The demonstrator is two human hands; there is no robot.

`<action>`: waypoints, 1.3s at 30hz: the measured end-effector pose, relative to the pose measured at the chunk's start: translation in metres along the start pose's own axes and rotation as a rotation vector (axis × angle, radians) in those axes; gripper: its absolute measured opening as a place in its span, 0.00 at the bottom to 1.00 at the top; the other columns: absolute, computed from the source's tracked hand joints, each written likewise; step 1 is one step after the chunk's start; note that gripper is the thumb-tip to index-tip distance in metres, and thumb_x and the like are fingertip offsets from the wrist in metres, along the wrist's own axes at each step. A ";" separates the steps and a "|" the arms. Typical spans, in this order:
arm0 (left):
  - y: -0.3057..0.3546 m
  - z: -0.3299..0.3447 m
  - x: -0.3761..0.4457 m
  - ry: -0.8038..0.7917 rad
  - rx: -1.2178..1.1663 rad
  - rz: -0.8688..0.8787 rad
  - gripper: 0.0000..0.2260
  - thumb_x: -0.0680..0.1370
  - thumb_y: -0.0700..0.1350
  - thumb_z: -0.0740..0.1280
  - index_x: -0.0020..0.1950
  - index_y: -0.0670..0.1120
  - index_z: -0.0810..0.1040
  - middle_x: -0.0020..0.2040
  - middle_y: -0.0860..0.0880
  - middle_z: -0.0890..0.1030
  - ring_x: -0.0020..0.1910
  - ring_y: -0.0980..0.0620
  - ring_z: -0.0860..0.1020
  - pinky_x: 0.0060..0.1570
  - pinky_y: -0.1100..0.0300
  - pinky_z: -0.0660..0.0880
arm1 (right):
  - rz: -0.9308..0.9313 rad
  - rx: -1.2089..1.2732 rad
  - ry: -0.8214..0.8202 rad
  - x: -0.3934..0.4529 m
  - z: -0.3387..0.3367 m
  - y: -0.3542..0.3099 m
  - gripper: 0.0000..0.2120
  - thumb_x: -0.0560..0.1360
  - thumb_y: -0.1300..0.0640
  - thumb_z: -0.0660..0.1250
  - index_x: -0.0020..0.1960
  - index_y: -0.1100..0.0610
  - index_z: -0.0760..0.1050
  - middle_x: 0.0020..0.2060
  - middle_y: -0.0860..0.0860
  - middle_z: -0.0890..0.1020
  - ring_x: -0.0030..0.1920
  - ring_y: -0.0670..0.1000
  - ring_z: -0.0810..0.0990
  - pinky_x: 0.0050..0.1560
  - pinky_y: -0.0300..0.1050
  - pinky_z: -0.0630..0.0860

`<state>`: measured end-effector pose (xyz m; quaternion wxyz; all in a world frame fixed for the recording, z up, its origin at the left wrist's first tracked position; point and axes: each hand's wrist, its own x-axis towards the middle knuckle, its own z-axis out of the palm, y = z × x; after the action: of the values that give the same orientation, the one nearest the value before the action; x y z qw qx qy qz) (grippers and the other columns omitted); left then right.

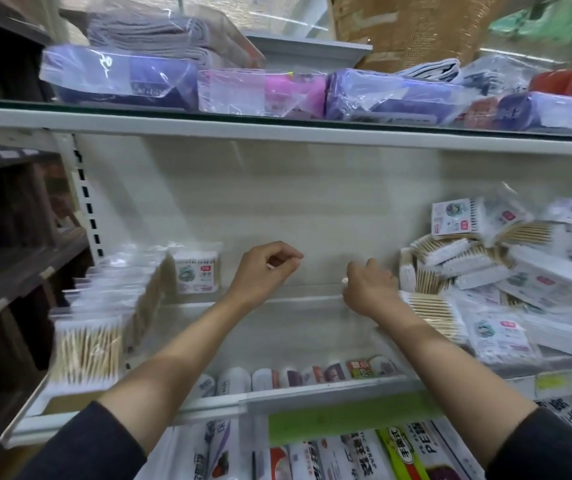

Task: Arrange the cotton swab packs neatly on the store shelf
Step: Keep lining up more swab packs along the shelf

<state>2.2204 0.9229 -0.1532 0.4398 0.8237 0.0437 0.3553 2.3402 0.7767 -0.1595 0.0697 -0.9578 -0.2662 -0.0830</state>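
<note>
Head view: nearest, both forearms reach over the shelf. The left hand hangs above the bare middle with fingers curled, seemingly pinching something small and white. The right hand is curled too; I cannot tell what it holds. Left of the left hand stands a tidy row of cotton swab packs; right of the right hand lies a jumbled heap of packs.

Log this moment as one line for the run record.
left hand: curled, empty | right hand: beside messy pile | neat row: left | shelf middle: bare
</note>
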 end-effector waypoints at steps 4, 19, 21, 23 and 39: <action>-0.014 0.013 0.009 -0.073 0.052 -0.119 0.05 0.75 0.40 0.69 0.44 0.49 0.81 0.36 0.54 0.79 0.37 0.56 0.77 0.42 0.62 0.72 | -0.073 -0.060 -0.006 0.004 0.005 -0.007 0.18 0.77 0.59 0.59 0.66 0.55 0.65 0.63 0.58 0.69 0.62 0.64 0.71 0.61 0.52 0.68; -0.037 0.005 0.018 0.118 -0.379 -0.439 0.09 0.79 0.42 0.61 0.44 0.43 0.79 0.41 0.44 0.81 0.41 0.46 0.79 0.47 0.52 0.74 | -0.184 1.287 0.028 0.010 0.005 -0.052 0.09 0.66 0.50 0.58 0.41 0.46 0.77 0.48 0.55 0.79 0.49 0.53 0.78 0.54 0.54 0.76; -0.033 0.002 0.018 0.117 -0.490 -0.406 0.07 0.79 0.40 0.60 0.48 0.44 0.78 0.42 0.45 0.82 0.41 0.50 0.80 0.45 0.56 0.74 | -0.153 1.338 0.100 0.009 0.007 -0.050 0.05 0.69 0.52 0.63 0.45 0.50 0.74 0.48 0.55 0.77 0.49 0.54 0.78 0.54 0.56 0.77; -0.031 0.003 0.019 0.107 -0.593 -0.384 0.07 0.79 0.38 0.60 0.51 0.43 0.77 0.44 0.46 0.81 0.41 0.51 0.80 0.43 0.59 0.76 | -0.150 1.344 0.085 0.007 0.008 -0.050 0.04 0.75 0.57 0.65 0.49 0.55 0.71 0.44 0.52 0.76 0.48 0.53 0.77 0.53 0.53 0.75; -0.021 0.004 0.007 0.092 -0.618 -0.319 0.03 0.77 0.41 0.65 0.48 0.46 0.78 0.42 0.50 0.82 0.40 0.55 0.81 0.41 0.61 0.78 | -0.386 1.359 0.015 -0.004 0.012 -0.049 0.05 0.79 0.53 0.61 0.54 0.50 0.73 0.41 0.44 0.79 0.38 0.35 0.77 0.40 0.29 0.71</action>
<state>2.2330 0.9358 -0.1668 0.7158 0.6176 0.0819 0.3154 2.3124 0.8184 -0.1681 0.6380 -0.6375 -0.4237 0.0843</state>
